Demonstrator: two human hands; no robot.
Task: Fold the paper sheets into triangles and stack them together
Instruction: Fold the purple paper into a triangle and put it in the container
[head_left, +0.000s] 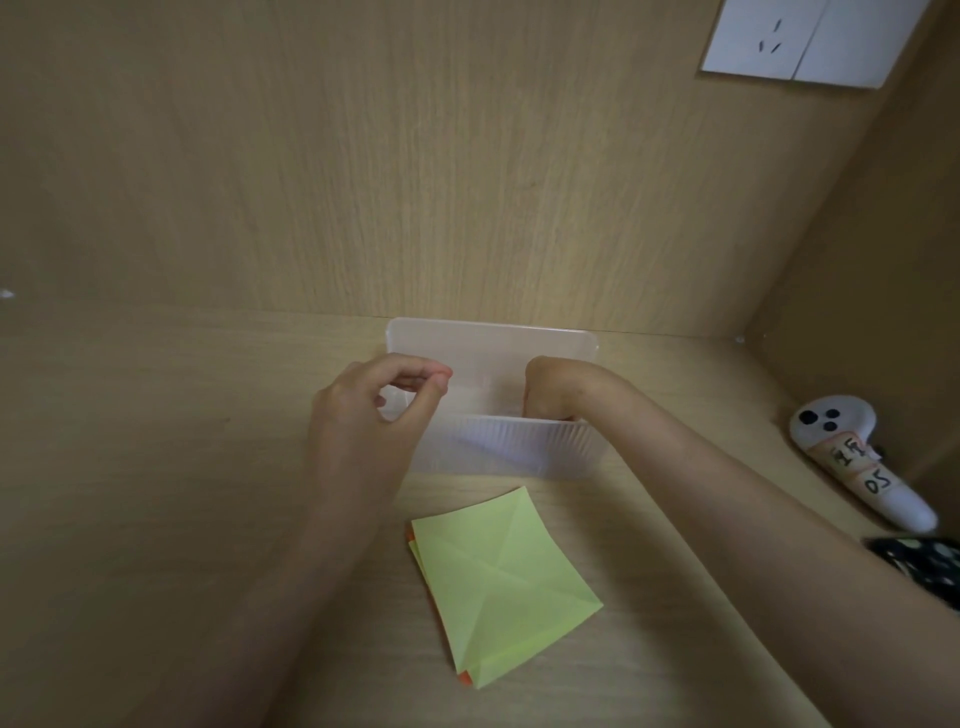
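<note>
Paper sheets (498, 577) stacked flat at near centre, unfolded, probably waiting their turn. Lime green on top with crossing creases, orange edge under. Translucent box (493, 447) just beyond. Right hand (556, 387) dips inside, likely fetching; fingers hidden, grip can't tell. Left hand (363, 415) over box's left end, thumb and forefinger pinched, nothing visible between.
</note>
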